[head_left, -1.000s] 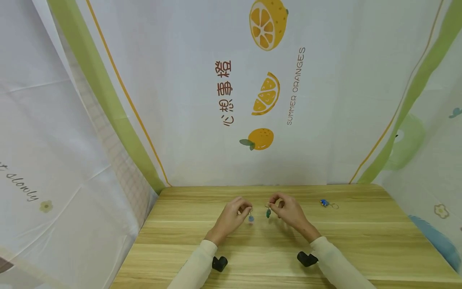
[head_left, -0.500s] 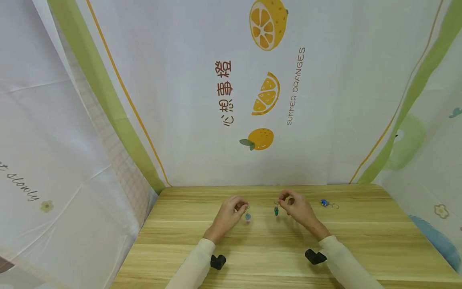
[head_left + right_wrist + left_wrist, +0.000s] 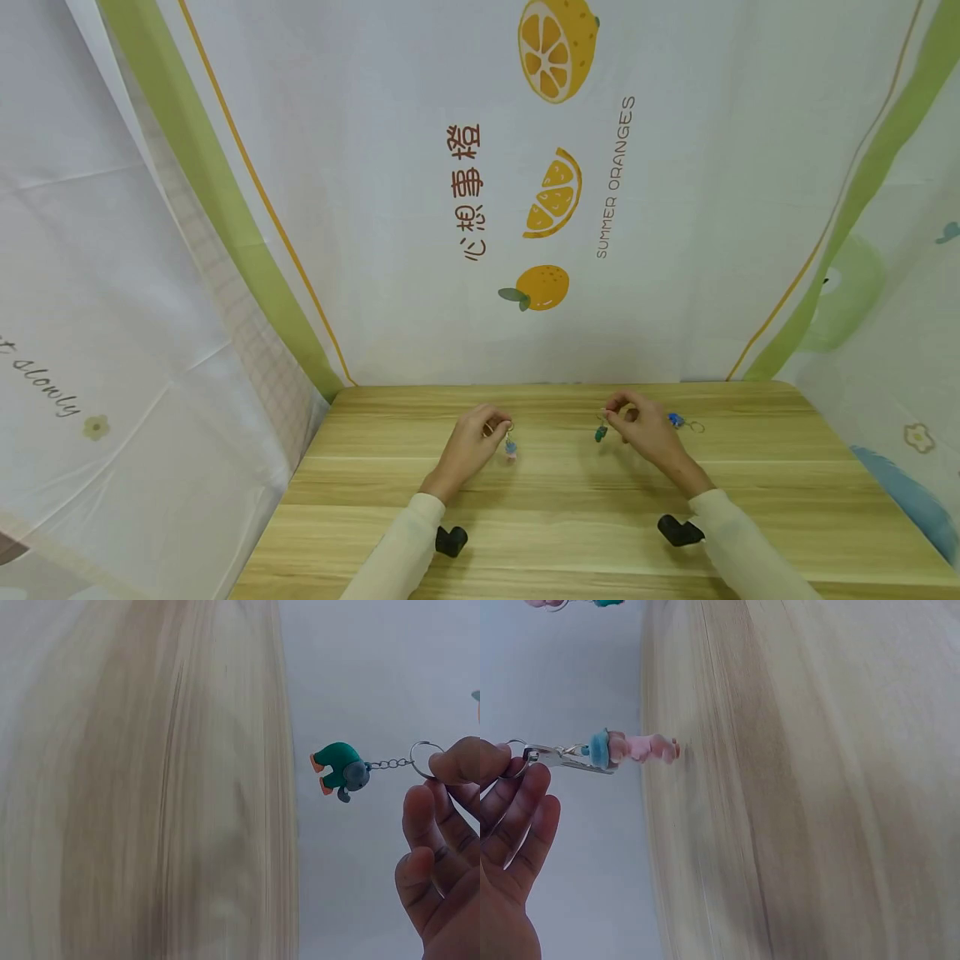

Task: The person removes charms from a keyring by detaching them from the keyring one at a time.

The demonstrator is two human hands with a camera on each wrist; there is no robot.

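My left hand (image 3: 474,440) pinches the ring of a keychain whose pink figure with a blue top (image 3: 637,747) dangles over the table; a silver clasp (image 3: 562,757) links the two. On the other side, my right hand (image 3: 647,427) holds a second keychain by its metal ring (image 3: 426,760) between thumb and forefinger. From that ring a short chain carries a green and grey elephant (image 3: 341,769) with orange feet, hanging above the wood. Just beyond the right hand lies a blue keychain (image 3: 677,420) on the table, its ring pointing right.
The wooden table (image 3: 540,525) reaches back to a white cloth (image 3: 405,250) printed with oranges and lettering. More printed cloth hangs at the left and right sides. A black wrist-camera mount (image 3: 452,542) sits by the left sleeve, another (image 3: 680,531) by the right.
My right hand has moved to the right with the elephant keychain, coming close to the blue one. My left hand has shifted slightly left, still holding its keychain. The blue keychain stays put.
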